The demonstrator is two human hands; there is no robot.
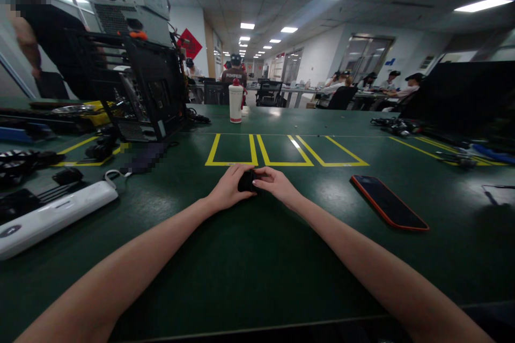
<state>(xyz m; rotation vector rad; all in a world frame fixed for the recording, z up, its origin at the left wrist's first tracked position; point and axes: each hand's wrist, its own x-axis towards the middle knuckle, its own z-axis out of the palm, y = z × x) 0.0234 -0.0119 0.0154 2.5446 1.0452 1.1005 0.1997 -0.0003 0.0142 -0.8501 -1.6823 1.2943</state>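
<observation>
A small black object [245, 181] is between my two hands at the middle of the green table [257, 268]; its kind I cannot make out. My left hand [230, 186] wraps round its left side, thumb low and fingers over the top. From the right, my right hand [275, 182] pinches at its edge with thumb and fingertips. Part of the object is hidden by the fingers. Just beyond the hands, yellow tape [231, 164] marks several box shapes on the tabletop.
An orange-cased phone [389, 202] lies to the right. At the left are a white power strip [60, 217], black parts and an open computer case [151, 86]. A white cup [235, 103] stands at the back. Dark monitor-like panel [462, 96] far right. A person [52, 37] stands at left.
</observation>
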